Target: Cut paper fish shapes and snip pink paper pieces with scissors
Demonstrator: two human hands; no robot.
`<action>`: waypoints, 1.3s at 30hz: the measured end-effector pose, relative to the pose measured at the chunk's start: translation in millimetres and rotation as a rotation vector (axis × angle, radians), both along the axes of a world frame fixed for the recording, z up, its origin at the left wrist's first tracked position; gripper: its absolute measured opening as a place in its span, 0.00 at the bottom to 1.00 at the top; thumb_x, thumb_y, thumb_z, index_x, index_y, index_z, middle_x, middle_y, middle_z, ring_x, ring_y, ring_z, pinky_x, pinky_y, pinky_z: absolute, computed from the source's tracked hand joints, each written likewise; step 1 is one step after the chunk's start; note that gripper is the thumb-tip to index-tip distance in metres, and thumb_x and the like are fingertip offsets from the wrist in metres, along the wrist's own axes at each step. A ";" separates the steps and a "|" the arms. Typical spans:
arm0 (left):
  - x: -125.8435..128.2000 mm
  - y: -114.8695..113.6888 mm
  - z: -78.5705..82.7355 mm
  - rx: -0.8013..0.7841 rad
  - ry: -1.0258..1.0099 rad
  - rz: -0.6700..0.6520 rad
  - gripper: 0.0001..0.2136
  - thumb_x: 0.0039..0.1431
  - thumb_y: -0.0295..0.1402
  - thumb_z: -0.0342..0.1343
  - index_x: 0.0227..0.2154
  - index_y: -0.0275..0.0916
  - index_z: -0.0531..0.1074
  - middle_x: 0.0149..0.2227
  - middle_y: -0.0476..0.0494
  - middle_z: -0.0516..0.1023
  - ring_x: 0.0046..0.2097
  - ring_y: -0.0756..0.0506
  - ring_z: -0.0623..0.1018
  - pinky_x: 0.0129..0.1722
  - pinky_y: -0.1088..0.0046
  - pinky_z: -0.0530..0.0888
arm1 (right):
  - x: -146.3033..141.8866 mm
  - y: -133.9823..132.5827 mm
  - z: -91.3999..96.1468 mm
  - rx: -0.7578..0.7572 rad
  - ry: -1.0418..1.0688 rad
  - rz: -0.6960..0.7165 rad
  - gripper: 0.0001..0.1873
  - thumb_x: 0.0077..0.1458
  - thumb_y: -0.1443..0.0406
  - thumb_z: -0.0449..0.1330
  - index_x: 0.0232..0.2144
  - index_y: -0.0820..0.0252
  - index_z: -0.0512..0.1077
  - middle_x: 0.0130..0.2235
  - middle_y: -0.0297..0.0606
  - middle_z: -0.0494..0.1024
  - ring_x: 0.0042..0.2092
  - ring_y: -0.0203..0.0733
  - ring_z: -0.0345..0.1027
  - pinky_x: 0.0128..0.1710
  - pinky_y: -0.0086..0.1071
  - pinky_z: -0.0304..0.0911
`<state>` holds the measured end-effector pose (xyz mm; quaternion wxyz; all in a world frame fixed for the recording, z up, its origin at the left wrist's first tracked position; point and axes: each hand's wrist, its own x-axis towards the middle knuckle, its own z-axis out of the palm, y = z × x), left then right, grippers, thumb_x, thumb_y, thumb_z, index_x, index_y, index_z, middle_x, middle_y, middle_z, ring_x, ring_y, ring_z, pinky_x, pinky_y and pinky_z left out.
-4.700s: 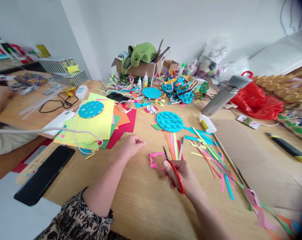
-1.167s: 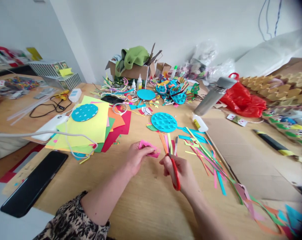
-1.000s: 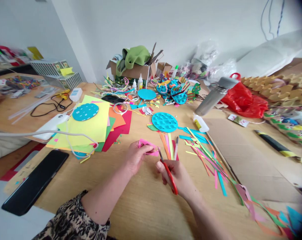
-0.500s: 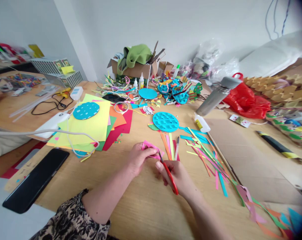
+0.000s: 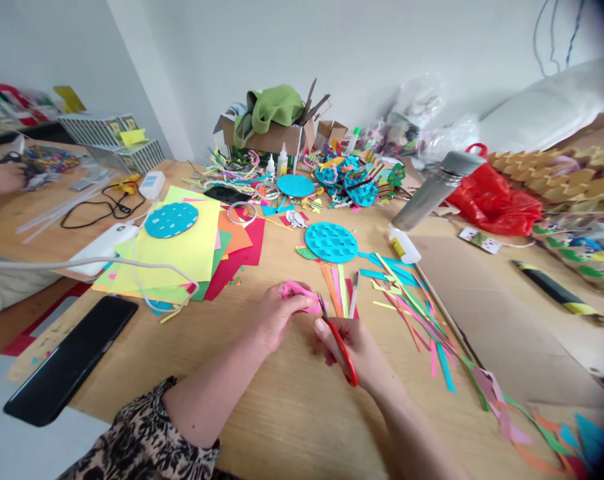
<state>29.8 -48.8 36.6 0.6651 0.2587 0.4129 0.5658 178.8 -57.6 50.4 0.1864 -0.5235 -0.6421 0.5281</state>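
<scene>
Between the thumb and fingers of my left hand [image 5: 278, 316] is a piece of pink paper [image 5: 298, 291], bent into a fold. My right hand [image 5: 355, 343] grips red-handled scissors [image 5: 346, 357], their blades pointing up and left at the paper's right edge. The blades look slightly apart; whether they touch the paper I cannot tell. Just beyond my hands lie short paper strips [image 5: 341, 287] and a pen [image 5: 354, 295]. Farther back rests a blue oval [image 5: 331, 243] with rows of raised flaps.
Coloured paper sheets [image 5: 182, 250] and a black phone [image 5: 72, 360] lie left. On the right are loose paper strips [image 5: 432, 327], a glue bottle [image 5: 405, 245], a steel flask [image 5: 435, 190], cardboard [image 5: 497, 313] and a cutter knife [image 5: 552, 288]. Another person's hand [image 5: 5, 180] is far left.
The scissors have backed slightly away to the right and their blades have parted a little. The pink paper has tilted. At far left, another person's hand has come further into view.
</scene>
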 end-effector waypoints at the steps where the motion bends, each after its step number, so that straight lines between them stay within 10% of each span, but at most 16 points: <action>1: 0.1 0.0 0.0 0.007 0.007 0.007 0.09 0.40 0.28 0.65 0.27 0.34 0.74 0.26 0.47 0.77 0.33 0.45 0.79 0.40 0.67 0.72 | -0.1 -0.1 -0.1 -0.001 0.000 0.005 0.34 0.48 0.36 0.53 0.15 0.58 0.61 0.15 0.35 0.67 0.18 0.32 0.56 0.18 0.26 0.51; 39: 2.3 -3.8 0.6 -0.046 0.045 -0.067 0.08 0.39 0.31 0.65 0.23 0.35 0.72 0.25 0.42 0.79 0.31 0.45 0.78 0.33 0.71 0.69 | 2.3 -1.4 -11.4 -0.006 0.045 0.001 0.35 0.50 0.35 0.50 0.17 0.60 0.65 0.14 0.35 0.67 0.16 0.33 0.59 0.17 0.26 0.52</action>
